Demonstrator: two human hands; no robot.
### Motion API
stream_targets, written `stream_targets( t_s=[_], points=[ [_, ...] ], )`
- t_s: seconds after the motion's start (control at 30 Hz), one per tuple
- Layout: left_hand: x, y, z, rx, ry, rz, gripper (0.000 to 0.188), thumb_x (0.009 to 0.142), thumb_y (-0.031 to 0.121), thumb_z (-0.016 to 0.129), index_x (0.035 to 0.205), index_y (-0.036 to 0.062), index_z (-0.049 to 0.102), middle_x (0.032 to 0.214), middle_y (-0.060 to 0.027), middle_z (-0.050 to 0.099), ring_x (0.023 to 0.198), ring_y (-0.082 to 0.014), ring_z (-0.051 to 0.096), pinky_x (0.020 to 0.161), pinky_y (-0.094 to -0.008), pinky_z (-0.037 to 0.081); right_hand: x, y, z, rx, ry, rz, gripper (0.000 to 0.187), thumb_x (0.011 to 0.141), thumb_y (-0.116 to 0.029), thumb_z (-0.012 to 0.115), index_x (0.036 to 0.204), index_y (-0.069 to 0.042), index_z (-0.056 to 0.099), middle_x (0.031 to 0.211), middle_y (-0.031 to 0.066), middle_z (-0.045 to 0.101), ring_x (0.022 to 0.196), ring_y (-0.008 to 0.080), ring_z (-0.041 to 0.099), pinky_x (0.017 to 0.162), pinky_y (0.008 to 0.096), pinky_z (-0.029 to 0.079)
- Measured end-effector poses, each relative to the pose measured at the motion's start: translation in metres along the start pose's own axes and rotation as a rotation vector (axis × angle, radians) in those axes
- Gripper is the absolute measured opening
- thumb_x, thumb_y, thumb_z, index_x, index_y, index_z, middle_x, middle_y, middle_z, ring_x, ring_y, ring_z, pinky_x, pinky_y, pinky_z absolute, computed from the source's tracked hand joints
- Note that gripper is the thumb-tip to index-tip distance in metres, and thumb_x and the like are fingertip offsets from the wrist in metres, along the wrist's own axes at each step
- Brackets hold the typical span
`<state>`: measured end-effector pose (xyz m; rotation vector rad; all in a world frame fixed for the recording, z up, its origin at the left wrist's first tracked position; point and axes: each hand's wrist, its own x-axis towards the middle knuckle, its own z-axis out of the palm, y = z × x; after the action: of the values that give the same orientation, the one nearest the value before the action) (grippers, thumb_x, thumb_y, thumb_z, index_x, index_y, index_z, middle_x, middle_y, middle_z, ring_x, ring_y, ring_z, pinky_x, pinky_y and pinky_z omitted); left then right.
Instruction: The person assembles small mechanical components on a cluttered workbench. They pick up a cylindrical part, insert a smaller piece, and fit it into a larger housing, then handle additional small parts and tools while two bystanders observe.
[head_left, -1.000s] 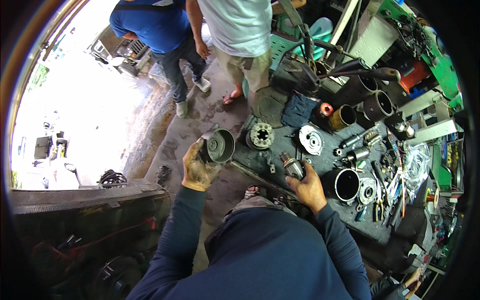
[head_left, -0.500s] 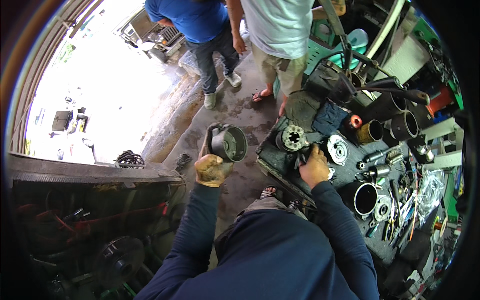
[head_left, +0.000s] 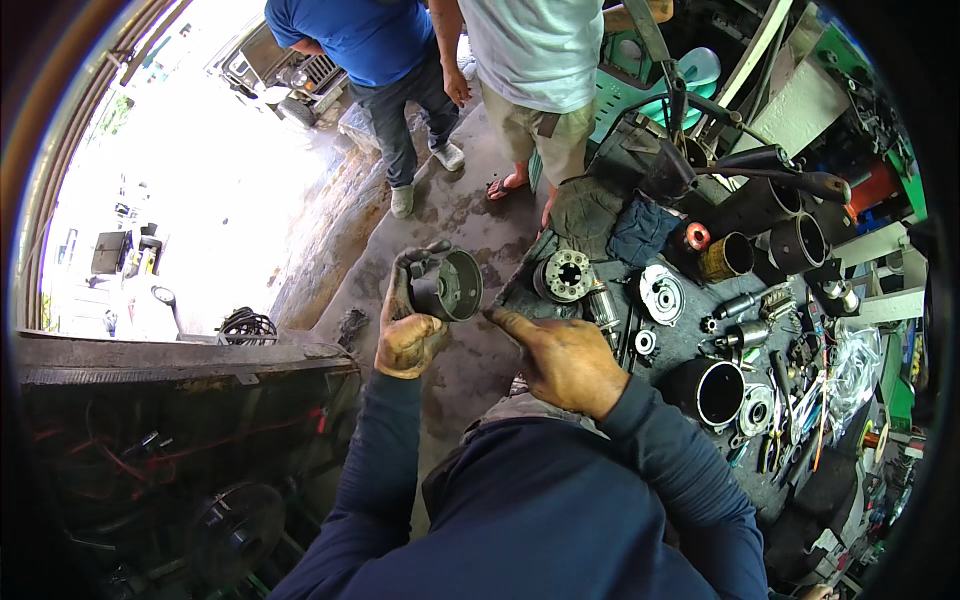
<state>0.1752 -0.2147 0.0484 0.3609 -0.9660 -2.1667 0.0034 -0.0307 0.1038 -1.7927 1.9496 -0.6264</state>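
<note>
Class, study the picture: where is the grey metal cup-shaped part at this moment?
In the head view, slightly left of centre, the cup-shaped part is held in the left hand, with the right hand to its lower right.

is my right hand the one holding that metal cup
No, your left hand grips the metal cup, while your right hand extends a finger beside it.

Grey cup, apparently metal, mouth tilted right.
</note>
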Motion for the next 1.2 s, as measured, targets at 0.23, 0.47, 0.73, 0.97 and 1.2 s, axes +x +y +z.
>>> stream_targets(
  t_s=[0.23,0.47,0.73,0.97,1.2],
  points=[
    [-0.002,0.002,0.013,0.173,-0.061,0.041,0.096,0.059,-0.009,0.057,0.153,0.0045,0.041,0.154,-0.014,0.05,0.139,-0.0283,0.053,0.11,-0.0368,0.05,0.031,-0.006,-0.001,-0.177,0.019,-0.081,0.06,0.087,-0.018,0.064,0.146,-0.015,0.058,0.083,0.0091,0.074,0.08,0.0296,0.072,0.072,0.0424,0.055],
    [0.002,0.004,0.018,0.217,-0.036,0.114,0.091,0.065,-0.009,0.061,0.152,0.0066,0.041,0.15,-0.0117,0.051,0.133,-0.0252,0.056,0.106,-0.0347,0.051,0.019,0.004,-0.007,-0.165,0.064,-0.077,0.067,0.085,-0.018,0.068,0.151,-0.015,0.052,0.096,0.0144,0.073,0.086,0.0322,0.072,0.074,0.0444,0.056],
    [0.01,-0.002,0.007,0.759,0.107,0.439,0.087,0.069,-0.004,0.079,0.144,0.0071,0.037,0.138,-0.0102,0.047,0.128,-0.0218,0.051,0.107,-0.0353,0.048,-0.105,0.054,-0.015,0.154,0.183,0.376,0.059,0.088,-0.015,0.071,0.145,-0.009,0.056,0.087,0.0193,0.069,0.078,0.0408,0.068,0.073,0.0496,0.054],
    [0.014,-0.027,-0.001,1.335,0.25,0.817,0.085,0.068,0.007,0.091,0.135,0.0055,0.038,0.138,-0.0196,0.044,0.13,-0.033,0.049,0.11,-0.0432,0.043,-0.188,0.058,0.02,0.401,0.257,0.675,0.047,0.085,-0.01,0.073,0.131,-0.001,0.065,0.091,0.0208,0.07,0.078,0.0368,0.069,0.073,0.0418,0.054],
    [0.015,-0.029,-0.003,1.455,0.264,0.893,0.086,0.068,0.011,0.093,0.134,0.0044,0.039,0.133,-0.0219,0.047,0.125,-0.036,0.052,0.105,-0.0448,0.047,-0.206,0.061,0.031,0.424,0.312,0.77,0.045,0.087,-0.008,0.073,0.13,0.0,0.065,0.083,0.0165,0.067,0.069,0.0294,0.061,0.066,0.0391,0.05]
  ],
)
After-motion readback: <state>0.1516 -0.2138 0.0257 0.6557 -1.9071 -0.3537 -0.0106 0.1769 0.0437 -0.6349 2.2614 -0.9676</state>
